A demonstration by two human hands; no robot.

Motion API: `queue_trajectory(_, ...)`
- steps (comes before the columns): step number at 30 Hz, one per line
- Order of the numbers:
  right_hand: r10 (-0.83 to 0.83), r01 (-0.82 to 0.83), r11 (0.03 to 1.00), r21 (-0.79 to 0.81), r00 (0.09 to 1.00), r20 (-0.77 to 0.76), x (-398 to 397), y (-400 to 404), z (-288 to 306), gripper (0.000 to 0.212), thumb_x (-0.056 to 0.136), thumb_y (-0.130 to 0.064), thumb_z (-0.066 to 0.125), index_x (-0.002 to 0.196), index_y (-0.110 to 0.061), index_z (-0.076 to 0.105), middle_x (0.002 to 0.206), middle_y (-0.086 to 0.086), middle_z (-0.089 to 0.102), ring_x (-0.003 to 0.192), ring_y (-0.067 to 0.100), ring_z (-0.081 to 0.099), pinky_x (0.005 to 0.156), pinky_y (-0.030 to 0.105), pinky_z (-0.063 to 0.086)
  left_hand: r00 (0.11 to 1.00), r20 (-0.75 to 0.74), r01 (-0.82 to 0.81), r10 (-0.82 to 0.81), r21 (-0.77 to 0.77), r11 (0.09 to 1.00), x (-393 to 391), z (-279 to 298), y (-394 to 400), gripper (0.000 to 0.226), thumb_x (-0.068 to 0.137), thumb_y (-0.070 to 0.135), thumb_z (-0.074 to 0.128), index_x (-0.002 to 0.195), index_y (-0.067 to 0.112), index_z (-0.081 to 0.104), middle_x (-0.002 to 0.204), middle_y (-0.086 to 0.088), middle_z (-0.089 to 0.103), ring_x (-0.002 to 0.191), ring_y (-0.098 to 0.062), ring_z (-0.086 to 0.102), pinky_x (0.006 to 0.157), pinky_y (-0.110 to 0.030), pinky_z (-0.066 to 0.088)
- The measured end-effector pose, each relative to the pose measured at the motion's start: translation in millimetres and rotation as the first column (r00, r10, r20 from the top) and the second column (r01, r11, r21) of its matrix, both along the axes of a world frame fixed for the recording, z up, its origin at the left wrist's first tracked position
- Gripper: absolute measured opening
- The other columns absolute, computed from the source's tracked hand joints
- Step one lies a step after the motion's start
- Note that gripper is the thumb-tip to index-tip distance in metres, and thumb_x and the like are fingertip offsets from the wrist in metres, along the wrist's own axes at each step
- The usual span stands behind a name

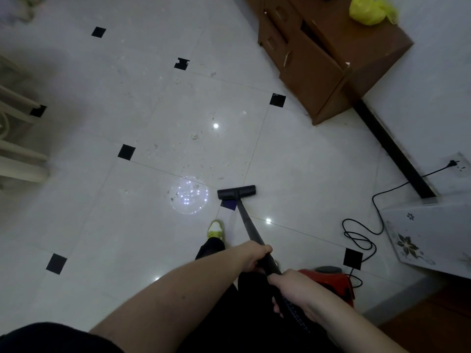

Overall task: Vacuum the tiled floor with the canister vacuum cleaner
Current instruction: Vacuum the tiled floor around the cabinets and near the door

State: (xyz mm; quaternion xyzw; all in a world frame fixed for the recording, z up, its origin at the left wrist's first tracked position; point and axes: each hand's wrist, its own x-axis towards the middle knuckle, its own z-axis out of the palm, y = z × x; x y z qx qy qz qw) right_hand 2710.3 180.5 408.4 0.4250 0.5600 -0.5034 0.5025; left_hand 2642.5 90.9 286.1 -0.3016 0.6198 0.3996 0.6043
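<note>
Right hand: our right hand point(293, 289) was nearest the lens, wrapped shut around the upper end of the wand point(251, 225), low by the hip so it could drive the push.
Left hand: our left hand point(256, 256) was closed on the wand further down, likely there to steer while the other pushed.
Floor head: the floor head point(236, 192) sat flat on the tiled floor point(127, 110), just short of the scattered crumbs point(196, 146), which looked like the next patch to cover.
Canister: the red canister vacuum cleaner point(328, 278) trailed behind our right arm, close enough for the hose to stay slack, we judged.
Cord: the black cord point(362, 235) lay coiled to the right and ran to a wall plug point(452, 163), clear of the head's path.
Hidden: the hose and most of the canister were lost behind our arms and dark clothing; we could not make out the fingertips of either hand.
Hard to read: the light was dim, the brown cabinet point(318, 67) was cut off at the top edge, and a glare ring point(189, 195) masked any dirt under it.
</note>
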Motion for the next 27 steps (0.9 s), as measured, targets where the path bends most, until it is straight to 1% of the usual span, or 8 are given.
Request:
queue_trajectory(4, 0.034, -0.034, 0.999, 0.025, 0.999, 0.009, -23, -22, 1, 0.02, 0.092, -0.015, 0.048, 0.087, 0.0, 0.06, 0.062, 0.011, 0.062, 0.045, 0.019, 0.059, 0.047, 0.023, 0.046, 0.999, 0.012, 0.031, -0.031, -0.014, 0.999, -15, -9, -20, 0.025, 0.09, 0.021, 0.057, 0.109, 0.005, 0.053, 0.089, -0.009, 0.061, 0.076, -0.023, 0.062, 0.051, -0.03, 0.051)
queue_trajectory(7, 0.008, -0.008, 0.999, 0.037, 1.0, 0.004, -43, -42, 3, 0.018, 0.094, -0.014, 0.048, 0.087, -0.003, 0.06, 0.064, 0.009, 0.061, 0.045, 0.018, 0.058, 0.046, 0.022, 0.046, 0.998, 0.02, 0.056, -0.056, -0.012, 0.998, -36, -16, -36, 0.036, 0.088, 0.02, 0.058, 0.119, 0.003, 0.052, 0.102, -0.013, 0.063, 0.085, -0.026, 0.064, 0.053, -0.033, 0.052)
queue_trajectory(11, -0.057, 0.057, 0.997, 0.059, 0.998, 0.006, -72, -68, 1, 0.019, 0.095, -0.017, 0.048, 0.088, -0.004, 0.059, 0.058, 0.007, 0.061, 0.043, 0.018, 0.057, 0.044, 0.022, 0.045, 0.996, 0.012, 0.089, -0.089, 0.001, 0.996, -72, -21, -53, 0.023, 0.091, 0.017, 0.055, 0.109, 0.004, 0.051, 0.086, -0.01, 0.061, 0.073, -0.023, 0.063, 0.058, -0.034, 0.055)
queue_trajectory(15, -0.083, 0.082, 0.994, 0.069, 0.997, 0.012, -97, -88, -5, 0.022, 0.095, -0.02, 0.044, 0.093, -0.001, 0.057, 0.058, 0.011, 0.059, 0.046, 0.022, 0.058, 0.045, 0.026, 0.047, 0.993, 0.002, 0.119, -0.119, 0.012, 0.993, -104, -22, -66, 0.011, 0.093, 0.013, 0.054, 0.09, 0.003, 0.05, 0.08, -0.01, 0.059, 0.066, -0.021, 0.061, 0.046, -0.032, 0.052)
queue_trajectory(19, -0.121, 0.12, 0.991, 0.067, 0.993, 0.017, -103, -96, 0, 0.024, 0.093, -0.02, 0.047, 0.091, 0.001, 0.059, 0.055, 0.011, 0.06, 0.044, 0.021, 0.059, 0.045, 0.025, 0.048, 0.98, 0.02, 0.195, -0.196, 0.035, 0.98, -115, -12, -71, 0.016, 0.094, 0.011, 0.051, 0.081, 0.005, 0.045, 0.078, -0.01, 0.057, 0.063, -0.021, 0.06, 0.046, -0.032, 0.055)
queue_trajectory(23, -0.146, 0.144, 0.989, 0.045, 0.988, 0.056, -95, -98, 12, 0.023, 0.094, -0.018, 0.047, 0.098, 0.001, 0.06, 0.062, 0.01, 0.062, 0.042, 0.018, 0.059, 0.043, 0.023, 0.047, 0.949, 0.055, 0.308, -0.311, 0.058, 0.95, -101, -13, -73, 0.013, 0.092, 0.013, 0.053, 0.088, 0.003, 0.046, 0.082, -0.011, 0.057, 0.074, -0.025, 0.063, 0.055, -0.035, 0.056)
queue_trajectory(25, -0.146, 0.142, 0.988, 0.052, 0.987, 0.065, -92, -100, 16, 0.021, 0.095, -0.017, 0.048, 0.09, -0.002, 0.061, 0.06, 0.008, 0.062, 0.039, 0.016, 0.058, 0.041, 0.019, 0.044, 0.942, 0.053, 0.33, -0.333, 0.057, 0.942, -97, -15, -76, 0.017, 0.091, 0.014, 0.055, 0.099, 0.001, 0.047, 0.084, -0.011, 0.057, 0.078, -0.026, 0.063, 0.057, -0.037, 0.057)
queue_trajectory(27, -0.135, 0.131, 0.989, 0.068, 0.989, 0.057, -95, -105, 15, 0.022, 0.096, -0.017, 0.047, 0.085, -0.003, 0.06, 0.06, 0.007, 0.062, 0.036, 0.013, 0.058, 0.038, 0.016, 0.041, 0.938, 0.045, 0.342, -0.344, 0.052, 0.938, -99, -15, -79, 0.019, 0.092, 0.014, 0.054, 0.102, 0.002, 0.045, 0.084, -0.011, 0.056, 0.078, -0.026, 0.062, 0.061, -0.037, 0.057)
